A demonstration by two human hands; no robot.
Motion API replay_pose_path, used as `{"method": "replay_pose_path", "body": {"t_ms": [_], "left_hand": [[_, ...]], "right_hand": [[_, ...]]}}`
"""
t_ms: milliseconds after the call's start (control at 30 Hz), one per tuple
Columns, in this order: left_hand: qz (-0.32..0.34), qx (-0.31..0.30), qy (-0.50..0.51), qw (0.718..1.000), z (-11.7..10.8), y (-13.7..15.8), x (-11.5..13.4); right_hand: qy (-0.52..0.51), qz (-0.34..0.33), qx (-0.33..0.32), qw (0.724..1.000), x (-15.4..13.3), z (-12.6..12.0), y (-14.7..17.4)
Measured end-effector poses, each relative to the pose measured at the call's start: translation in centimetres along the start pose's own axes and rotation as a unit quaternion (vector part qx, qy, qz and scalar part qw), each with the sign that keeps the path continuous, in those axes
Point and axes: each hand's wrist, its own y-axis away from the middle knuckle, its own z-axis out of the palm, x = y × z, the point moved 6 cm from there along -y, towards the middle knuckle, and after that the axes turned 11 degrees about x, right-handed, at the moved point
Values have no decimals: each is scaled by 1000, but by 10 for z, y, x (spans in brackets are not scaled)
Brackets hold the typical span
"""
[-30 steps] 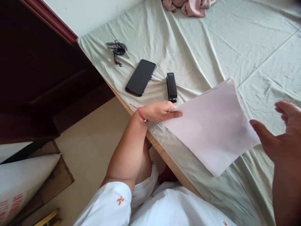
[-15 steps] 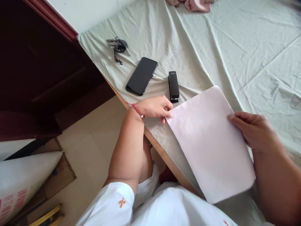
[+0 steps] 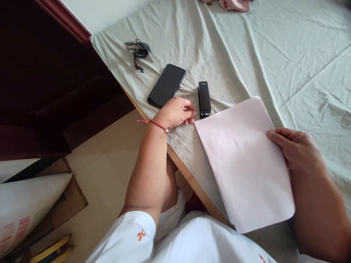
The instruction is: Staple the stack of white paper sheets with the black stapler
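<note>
My right hand [image 3: 300, 151] grips the right edge of a pale pinkish sheet of paper [image 3: 244, 164], thumb on top and the other fingers underneath. The sheet has rounded corners and lies tilted over the front edge of the cloth-covered surface. My left hand [image 3: 178, 111], a red string bracelet at its wrist, hovers just off the sheet's upper left corner. It holds nothing, its fingers loosely bent and slightly apart. Close beyond its fingertips lies a black stapler [image 3: 204, 99]. A black smartphone [image 3: 166, 84] rests behind the same hand, which hides its lower corner.
A bunch of keys [image 3: 139, 51] lies at the far left of the pale green cloth [image 3: 301, 80]. Pink fabric [image 3: 234, 4] is bunched at the back. A wooden edge [image 3: 189, 175] borders the surface. On the floor at left stands a white sack [image 3: 30, 204] by flattened cardboard [image 3: 72, 199].
My left hand has let go of the paper's corner and moved up and slightly left, towards the phone and stapler. My right hand still holds the sheet, which has shifted slightly.
</note>
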Motion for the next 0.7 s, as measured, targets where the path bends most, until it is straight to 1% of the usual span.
{"method": "replay_pose_path", "body": {"t_ms": [100,233,300,367,433,533,633,700], "left_hand": [[39,70,-8,997,-5,-2,4],[90,155,18,984,-9,-5,10],[117,192,33,974,-9,-7,12],[142,214,38,966,-9,-9,14],[164,214,44,962,-7,-11,17],[180,183,59,965,-2,-10,22],[165,142,59,974,3,-7,27],[142,128,60,980,4,-6,27]], "right_hand": [[-7,24,-5,1000,2,2,1],[-37,26,-6,999,4,5,1],[-49,25,-3,999,6,7,0],[-62,22,9,998,7,7,-1],[-78,23,29,996,9,5,-3],[-99,26,54,993,11,3,-5],[-111,26,61,992,11,1,-5],[-112,26,60,992,11,1,-5]]}}
